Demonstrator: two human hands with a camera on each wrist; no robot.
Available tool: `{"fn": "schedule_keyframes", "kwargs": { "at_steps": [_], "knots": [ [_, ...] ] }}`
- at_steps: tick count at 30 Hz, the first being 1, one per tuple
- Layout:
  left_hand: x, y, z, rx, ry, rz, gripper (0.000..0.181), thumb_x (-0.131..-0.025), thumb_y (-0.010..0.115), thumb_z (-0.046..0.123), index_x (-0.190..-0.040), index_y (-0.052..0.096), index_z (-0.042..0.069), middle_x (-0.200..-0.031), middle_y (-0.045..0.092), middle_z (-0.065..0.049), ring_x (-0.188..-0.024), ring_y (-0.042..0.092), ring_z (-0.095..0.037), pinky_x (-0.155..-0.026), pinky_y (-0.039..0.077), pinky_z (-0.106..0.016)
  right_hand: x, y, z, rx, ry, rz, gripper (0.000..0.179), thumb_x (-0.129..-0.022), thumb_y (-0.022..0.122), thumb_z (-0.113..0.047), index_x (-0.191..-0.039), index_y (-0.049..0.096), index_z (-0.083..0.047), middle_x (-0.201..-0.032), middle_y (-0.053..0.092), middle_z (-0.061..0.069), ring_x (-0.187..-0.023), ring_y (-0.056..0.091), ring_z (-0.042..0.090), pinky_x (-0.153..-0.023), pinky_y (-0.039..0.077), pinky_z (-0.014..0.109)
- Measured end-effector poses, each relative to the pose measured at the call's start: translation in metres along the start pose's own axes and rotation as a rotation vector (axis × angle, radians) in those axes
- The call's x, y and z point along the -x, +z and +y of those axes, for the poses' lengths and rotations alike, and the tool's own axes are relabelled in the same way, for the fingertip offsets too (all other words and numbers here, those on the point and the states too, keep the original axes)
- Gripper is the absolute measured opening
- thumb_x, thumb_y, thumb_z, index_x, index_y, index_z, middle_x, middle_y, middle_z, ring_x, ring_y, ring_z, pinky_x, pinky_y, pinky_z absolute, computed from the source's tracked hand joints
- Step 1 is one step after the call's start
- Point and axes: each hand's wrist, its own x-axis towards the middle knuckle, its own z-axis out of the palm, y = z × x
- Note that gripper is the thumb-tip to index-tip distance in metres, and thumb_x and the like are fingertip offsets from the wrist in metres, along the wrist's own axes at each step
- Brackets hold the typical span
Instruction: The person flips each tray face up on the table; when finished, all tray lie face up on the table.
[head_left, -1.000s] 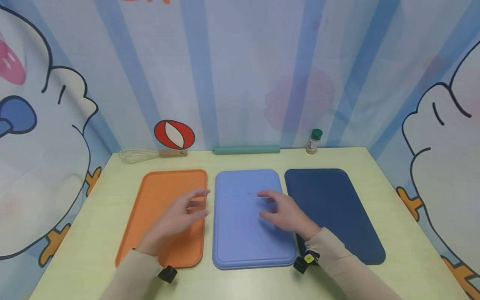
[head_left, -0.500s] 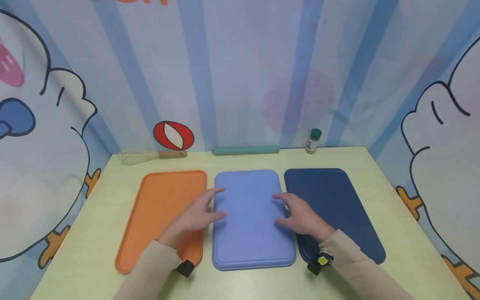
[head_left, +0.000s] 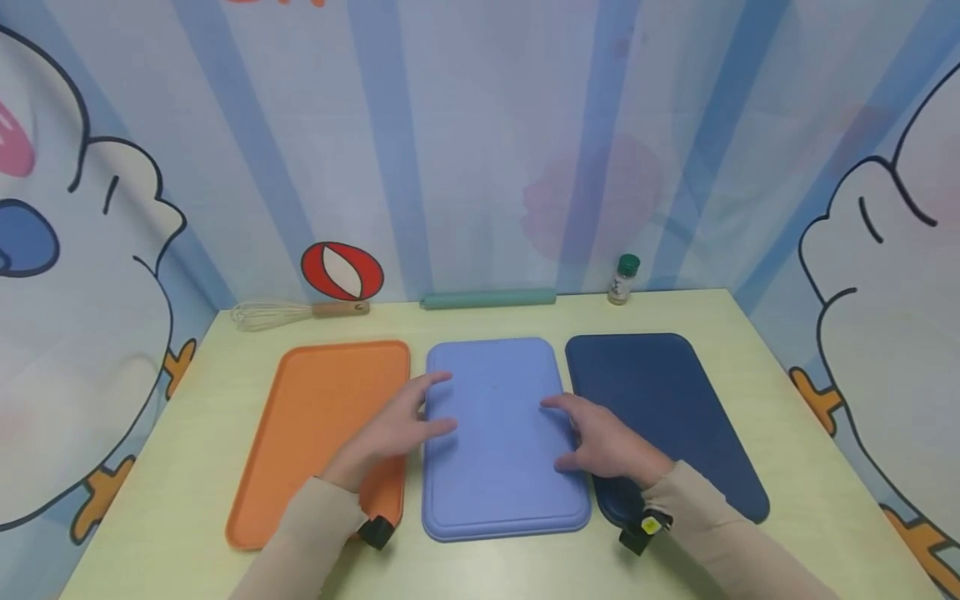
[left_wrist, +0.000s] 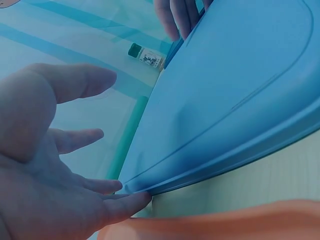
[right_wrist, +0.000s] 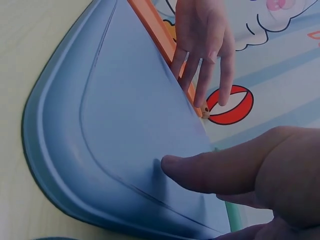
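Observation:
A periwinkle-blue tray [head_left: 498, 442] lies in the middle of the table, its flat raised surface facing up and a rim round its lower edge. My left hand [head_left: 393, 427] is at its left edge, fingers spread; in the left wrist view some fingertips are close to that edge, and I cannot tell whether they touch. My right hand [head_left: 607, 437] is at the right edge, its thumb [right_wrist: 210, 172] over the surface with a shadow below. Neither hand grips anything. An orange tray [head_left: 322, 417] lies partly beneath the left hand, a navy tray [head_left: 652, 392] partly beneath the right.
Along the back edge of the pale yellow table [head_left: 480, 575] lie a whisk [head_left: 300, 312] and a teal rolling pin [head_left: 487, 298]. A small green-capped jar [head_left: 623, 281] stands upright at the back right. Printed cloth walls [head_left: 480, 150] enclose the back and sides.
My left hand has moved right, from over the orange tray to the middle tray's left edge. My right hand has shifted right to its right edge. The trays stay in place.

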Motion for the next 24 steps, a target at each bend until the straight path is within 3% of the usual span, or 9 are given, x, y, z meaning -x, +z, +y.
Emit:
{"fn": "schedule_keyframes", "kwargs": {
  "at_steps": [10, 24],
  "knots": [
    [-0.0003, 0.0014, 0.0033, -0.002, -0.021, 0.034, 0.073, -0.096, 0.078, 0.021, -0.160, 0.043, 0.019, -0.169, 0.031, -0.016, -0.152, 0.034, -0.045, -0.115, 0.042, -0.061, 0.0015, -0.0013, 0.0015, 0.012, -0.028, -0.022, 0.083, -0.081, 0.087, 0.002, -0.153, 0.047, -0.003, -0.161, 0.041, 0.027, -0.146, 0.043, 0.047, -0.115, 0.042, 0.060],
    [-0.0017, 0.0063, 0.0058, 0.090, 0.005, 0.074, 0.075, -0.092, 0.081, 0.008, -0.158, 0.046, 0.019, -0.168, 0.033, -0.014, -0.153, 0.031, -0.050, -0.117, 0.036, -0.066, 0.0002, 0.0017, 0.0060, -0.007, -0.017, -0.022, 0.084, -0.080, 0.087, 0.005, -0.154, 0.048, -0.005, -0.162, 0.041, 0.026, -0.150, 0.039, 0.047, -0.117, 0.039, 0.060]
  ]
}}
